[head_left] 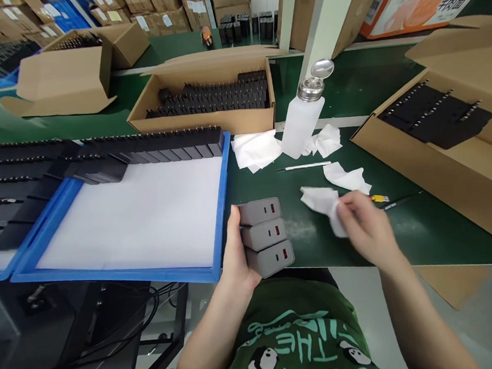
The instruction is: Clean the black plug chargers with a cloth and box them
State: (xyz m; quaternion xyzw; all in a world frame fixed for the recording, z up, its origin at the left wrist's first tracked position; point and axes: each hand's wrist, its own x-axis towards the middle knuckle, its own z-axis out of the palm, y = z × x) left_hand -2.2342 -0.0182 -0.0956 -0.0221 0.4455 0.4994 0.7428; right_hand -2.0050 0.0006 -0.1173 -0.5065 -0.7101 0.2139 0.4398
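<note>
Three grey charger blocks [264,235] are stacked side by side in my left hand [236,260], their port faces turned up toward me. My fingers wrap around them just right of the blue-rimmed tray [213,233]. To the right, my right hand [368,225] pinches a white cloth [323,202] above the green bench. Another white cloth [347,177] lies just beyond that hand. A white pump bottle [302,123] with its metal lid flipped up stands farther back, with crumpled wipes [256,149] at its foot. A thin white stick [305,166] lies in front of it.
Rows of black chargers [156,147] line the tray's far edge. An open carton [206,121] of black units stands behind; another carton [452,183] is at right. A yellow-tipped cable [379,198] lies near my right hand. A pale post [328,16] rises behind the bottle.
</note>
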